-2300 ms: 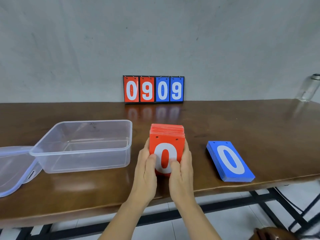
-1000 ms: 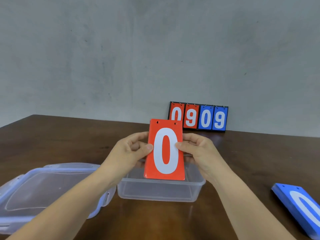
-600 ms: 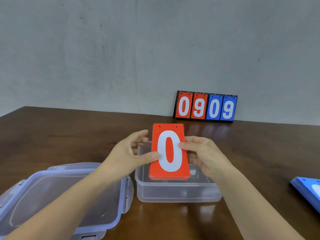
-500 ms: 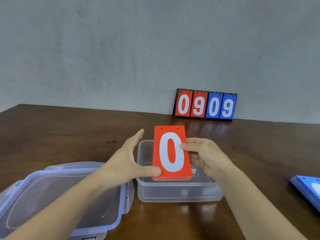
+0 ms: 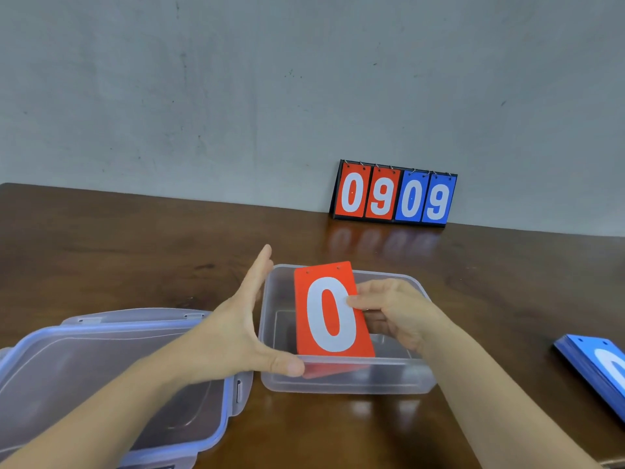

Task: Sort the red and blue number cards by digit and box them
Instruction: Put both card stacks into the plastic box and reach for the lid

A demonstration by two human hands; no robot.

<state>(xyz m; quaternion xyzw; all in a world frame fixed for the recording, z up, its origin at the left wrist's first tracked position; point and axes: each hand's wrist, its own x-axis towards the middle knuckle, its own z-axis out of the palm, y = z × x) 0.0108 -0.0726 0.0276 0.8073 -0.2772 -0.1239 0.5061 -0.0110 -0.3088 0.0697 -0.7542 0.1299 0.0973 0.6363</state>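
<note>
We'd say we're roughly halfway on the boxing. The red stack [image 5: 333, 316] (a 0 on top) is tilted into the clear box [image 5: 389, 387], near end down inside, far end up by the back rim. Our right hand [image 5: 395, 313] pinches it, thumb on the face, fingers underneath. Our left hand [image 5: 236, 330] is flat with fingers straight, its thumb just steadying the near corner at the front rim. What's left: letting the reds settle flat, then the blue stack [image 5: 595, 363], which sits on the table [image 5: 135, 248] well off to the right, and finally the lid [image 5: 101, 367] lying just left of the box.
</note>
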